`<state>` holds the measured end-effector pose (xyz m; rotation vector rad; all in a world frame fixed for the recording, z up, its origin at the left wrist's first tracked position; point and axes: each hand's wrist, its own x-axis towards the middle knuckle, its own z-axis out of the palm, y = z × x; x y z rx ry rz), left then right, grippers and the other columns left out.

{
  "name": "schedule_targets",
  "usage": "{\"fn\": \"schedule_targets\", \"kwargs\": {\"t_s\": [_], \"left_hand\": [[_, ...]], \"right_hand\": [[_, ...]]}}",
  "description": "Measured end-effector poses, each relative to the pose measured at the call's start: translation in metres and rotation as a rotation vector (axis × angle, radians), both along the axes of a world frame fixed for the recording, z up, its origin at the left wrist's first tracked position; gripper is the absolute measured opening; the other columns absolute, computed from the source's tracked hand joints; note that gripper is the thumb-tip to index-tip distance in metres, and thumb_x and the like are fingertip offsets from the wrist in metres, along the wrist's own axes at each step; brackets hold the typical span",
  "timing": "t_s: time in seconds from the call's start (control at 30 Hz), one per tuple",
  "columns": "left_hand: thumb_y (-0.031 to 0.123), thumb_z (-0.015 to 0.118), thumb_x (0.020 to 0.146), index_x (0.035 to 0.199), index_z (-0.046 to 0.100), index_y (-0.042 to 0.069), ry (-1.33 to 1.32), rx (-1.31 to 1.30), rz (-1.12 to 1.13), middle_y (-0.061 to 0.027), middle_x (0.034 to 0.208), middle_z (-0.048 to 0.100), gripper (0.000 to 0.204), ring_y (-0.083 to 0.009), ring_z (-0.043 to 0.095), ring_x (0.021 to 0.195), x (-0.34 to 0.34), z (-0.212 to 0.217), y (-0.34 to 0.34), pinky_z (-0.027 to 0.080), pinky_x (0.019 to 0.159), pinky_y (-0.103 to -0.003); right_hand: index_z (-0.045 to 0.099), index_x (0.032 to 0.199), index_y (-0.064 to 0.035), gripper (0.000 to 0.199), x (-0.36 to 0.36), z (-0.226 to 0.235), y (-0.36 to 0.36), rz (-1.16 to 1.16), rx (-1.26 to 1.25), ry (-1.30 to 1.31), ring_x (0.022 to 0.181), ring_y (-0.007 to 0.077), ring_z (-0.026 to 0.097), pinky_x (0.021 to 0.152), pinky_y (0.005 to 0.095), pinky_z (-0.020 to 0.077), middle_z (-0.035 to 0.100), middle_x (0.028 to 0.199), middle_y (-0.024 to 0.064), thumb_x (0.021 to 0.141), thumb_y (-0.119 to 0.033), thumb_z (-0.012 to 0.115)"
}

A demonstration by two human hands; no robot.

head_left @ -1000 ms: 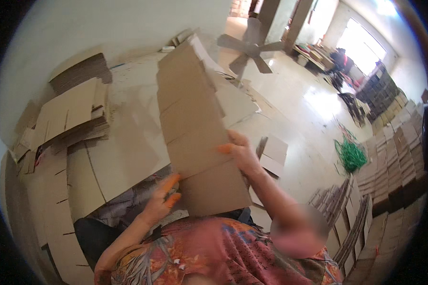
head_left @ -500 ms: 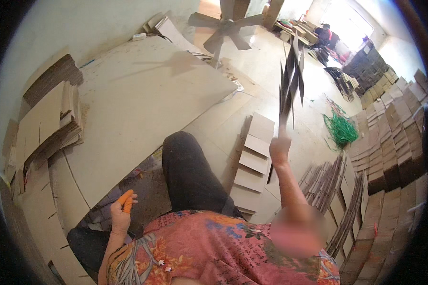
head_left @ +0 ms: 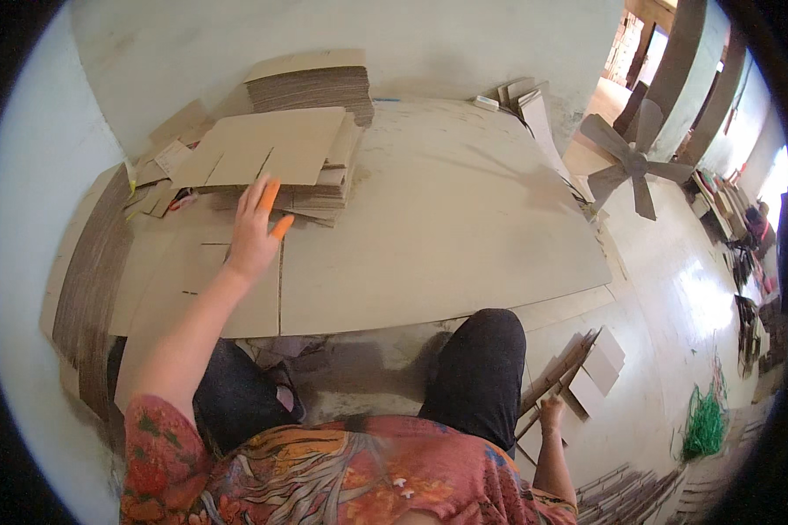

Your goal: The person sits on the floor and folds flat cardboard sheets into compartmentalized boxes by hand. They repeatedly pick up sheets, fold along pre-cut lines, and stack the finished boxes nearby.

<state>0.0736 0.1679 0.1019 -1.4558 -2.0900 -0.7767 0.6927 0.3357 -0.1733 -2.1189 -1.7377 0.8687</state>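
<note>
My left hand [head_left: 252, 234], fingers spread, reaches the cardboard stack [head_left: 280, 162] ahead on the floor; my right hand [head_left: 551, 411] grips flat sheets [head_left: 578, 372] beside my knee. I'd slide off only the top sheet.

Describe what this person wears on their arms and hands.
Both forearms are bare below the short sleeves of a loose orange-red patterned shirt. The left hand has orange caps on the tips of two fingers. The right hand looks uncovered, though it is small in the picture. No watch or bracelet shows.
</note>
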Motion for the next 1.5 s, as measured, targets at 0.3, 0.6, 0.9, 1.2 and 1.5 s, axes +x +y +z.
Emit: {"fn": "schedule_targets", "kwargs": {"t_s": [0.3,0.6,0.9,1.2,1.5], "left_hand": [[0.006,0.053,0.083,0.106,0.066,0.011,0.071,0.023,0.089,-0.017,0.09,0.065,0.027,-0.0333,0.061,0.077,-0.06,0.053,0.046,0.05,0.066,-0.04],[0.011,0.056,0.083,0.116,0.06,0.008,0.105,-0.109,-0.729,-0.0122,0.119,0.058,0.034,-0.0302,0.055,0.11,0.105,-0.015,-0.045,0.047,0.093,-0.038],[0.043,0.065,0.077,0.124,0.047,-0.003,0.009,-0.4,0.621,-0.0232,0.121,0.052,0.068,-0.0386,0.047,0.117,-0.033,-0.068,-0.137,0.037,0.098,-0.046],[0.021,0.057,0.08,0.095,0.066,0.003,-0.285,-0.78,0.56,-0.0185,0.09,0.066,0.026,-0.0338,0.064,0.087,-0.059,-0.022,-0.126,0.051,0.076,-0.044],[0.02,0.057,0.085,0.099,0.063,-0.002,-0.652,-0.64,-0.118,-0.019,0.084,0.065,0.027,-0.0292,0.063,0.076,0.049,0.064,-0.104,0.049,0.071,-0.038]], "right_hand": [[0.063,0.104,0.0057,0.023,-0.163,0.174,-0.007,0.287,0.581,0.562,0.092,0.0201,0.061,0.081,0.0304,0.0468,0.067,0.099,0.0149,0.087,-0.008,0.059],[0.062,0.099,0.0051,0.019,-0.281,0.231,-0.062,0.479,-0.239,1.389,0.086,0.0193,0.062,0.075,0.0326,0.0501,0.066,0.098,0.0117,0.09,-0.01,0.055],[0.065,0.101,0.0001,0.017,-0.273,0.24,-0.089,0.635,0.028,0.999,0.089,0.0124,0.059,0.079,0.027,0.046,0.067,0.099,0.0034,0.085,-0.005,0.062],[0.066,0.1,0.0002,0.017,-0.276,0.245,-0.097,0.705,0.084,0.937,0.085,0.0095,0.058,0.074,0.0253,0.0461,0.067,0.094,0.0016,0.083,0.0,0.064],[0.065,0.09,0.0032,0.009,-0.315,0.286,-0.112,0.733,0.235,1.104,0.076,0.007,0.053,0.066,0.0241,0.0434,0.064,0.083,-0.001,0.083,-0.003,0.065]]}}
